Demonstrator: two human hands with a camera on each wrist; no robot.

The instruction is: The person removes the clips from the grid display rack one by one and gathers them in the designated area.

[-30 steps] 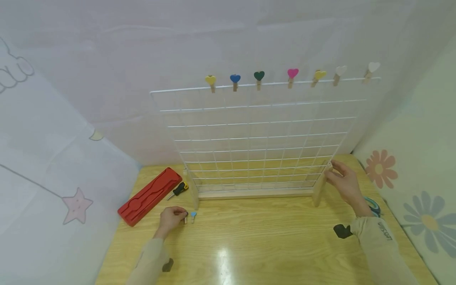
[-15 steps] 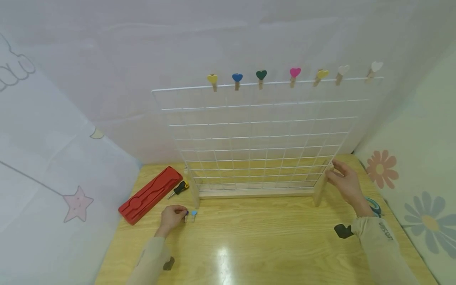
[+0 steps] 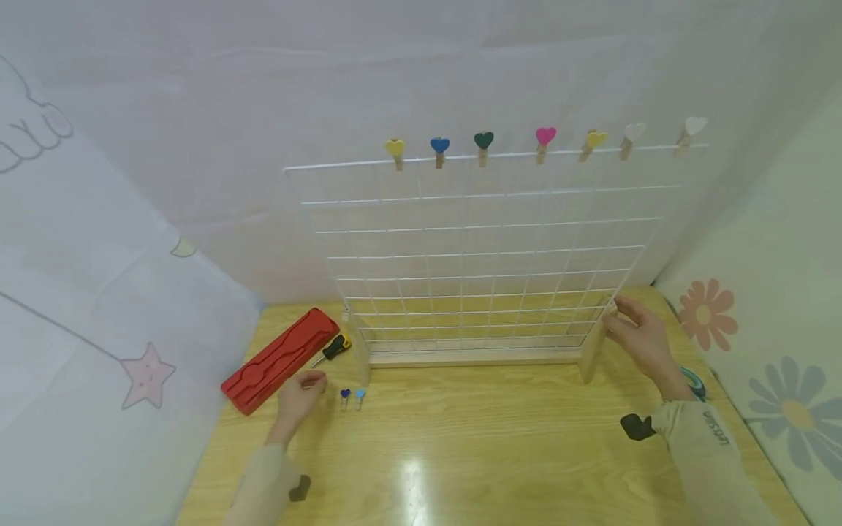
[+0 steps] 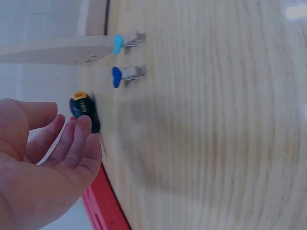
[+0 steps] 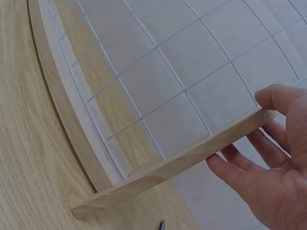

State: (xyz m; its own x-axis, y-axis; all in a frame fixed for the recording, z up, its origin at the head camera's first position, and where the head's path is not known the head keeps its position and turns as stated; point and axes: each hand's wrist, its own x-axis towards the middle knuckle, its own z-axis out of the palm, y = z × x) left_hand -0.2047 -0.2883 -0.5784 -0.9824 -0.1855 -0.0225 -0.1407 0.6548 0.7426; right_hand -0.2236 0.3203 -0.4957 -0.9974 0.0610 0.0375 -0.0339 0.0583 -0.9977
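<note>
A white wire grid rack (image 3: pixel 487 255) stands upright on the table in a wooden base. My right hand (image 3: pixel 638 336) holds the upper end of its right wooden post (image 5: pixel 163 165), thumb on one side and fingers on the other. Near the left post lie two small heart clothespins, a dark blue one (image 3: pixel 345 395) and a light blue one (image 3: pixel 359 395). My left hand (image 3: pixel 300 400) hovers just left of them with nothing in its loosely bent fingers. Several heart clothespins, including a pink one (image 3: pixel 545 137), are clipped along the grid's top wire.
A red plastic tray (image 3: pixel 279 361) lies at the left edge of the table (image 3: pixel 487 453). Beside it is a black and yellow screwdriver (image 3: pixel 336 346). Teal-handled scissors (image 3: pixel 692 382) are partly hidden behind my right wrist. Printed cloth walls enclose the back and sides.
My left hand has let go of the dark blue clothespin and moved left, away from it. The right hand stays on the post.
</note>
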